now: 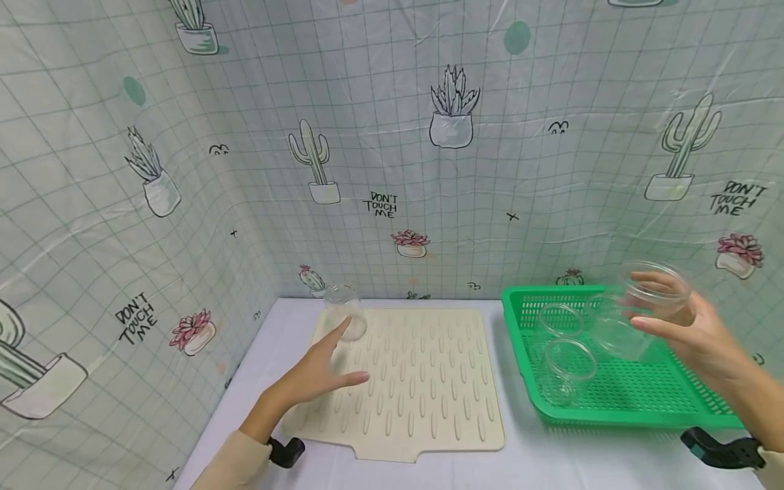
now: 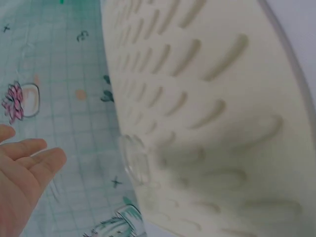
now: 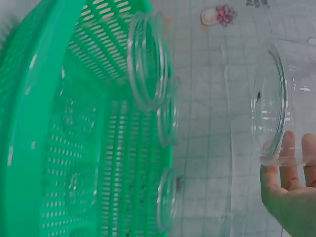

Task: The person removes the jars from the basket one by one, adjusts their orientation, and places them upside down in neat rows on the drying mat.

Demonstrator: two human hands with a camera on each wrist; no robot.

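My right hand (image 1: 704, 333) grips a clear wide-mouthed jar (image 1: 658, 296) above the green basket (image 1: 637, 416). In the right wrist view its fingers lie along the side of this jar (image 3: 281, 103), near the rim. Three more clear jars stand in the basket, among them a front one (image 1: 569, 367) and one behind it (image 1: 560, 321). My left hand (image 1: 315, 371) hovers over the beige ridged mat (image 1: 422, 381), holding nothing, thumb and fingers spread. Just beyond its fingertips, another clear jar (image 1: 344, 314) stands at the mat's back left corner.
A white-covered table (image 1: 343, 469) lies under the mat and basket. Behind and to the left hangs a grid curtain (image 1: 380, 136) printed with cacti. The basket's raised green rim stands right of the mat, with a strip of white table between them.
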